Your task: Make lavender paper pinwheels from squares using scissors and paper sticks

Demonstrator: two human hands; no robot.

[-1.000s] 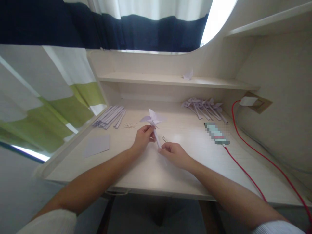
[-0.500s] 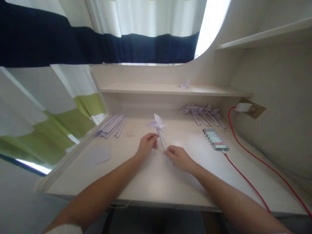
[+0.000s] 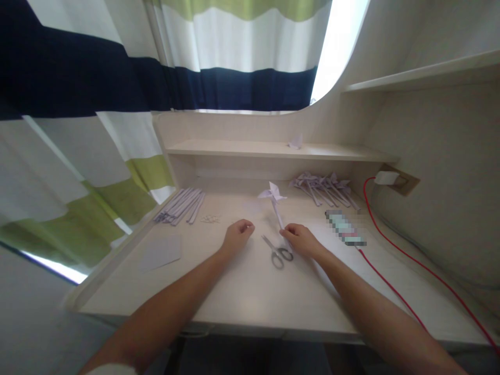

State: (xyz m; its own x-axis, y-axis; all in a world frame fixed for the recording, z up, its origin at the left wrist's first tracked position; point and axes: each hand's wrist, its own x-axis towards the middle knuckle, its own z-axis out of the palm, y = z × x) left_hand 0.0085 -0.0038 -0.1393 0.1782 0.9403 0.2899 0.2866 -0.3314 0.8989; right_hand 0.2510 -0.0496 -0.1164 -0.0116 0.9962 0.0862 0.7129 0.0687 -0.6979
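A white paper pinwheel [image 3: 274,195] on a rolled paper stick leans up over the desk. My right hand [image 3: 302,238] pinches the lower part of its stick. My left hand [image 3: 237,235] hovers to the left, fingers curled in and seemingly holding nothing, apart from the pinwheel. Between the hands lie grey-handled scissors [image 3: 278,252], blades pointing away and to the left, handles close to my right fingers. Behind the pinwheel, a pale sheet [image 3: 253,207] shows faintly on the desk.
At the left are a bundle of rolled paper sticks [image 3: 180,205], small pale pieces [image 3: 211,219] and flat paper [image 3: 162,252]. Several finished pinwheels [image 3: 324,187] lie at the back right. Nearer is a phone [image 3: 346,228] on a red cable [image 3: 390,284]. A folded paper piece [image 3: 296,141] sits on the shelf [image 3: 234,148].
My left hand has let go of the stick. My right hand has carried the pinwheel to the right and slightly away, and the scissors now show. The view has tilted up slightly.
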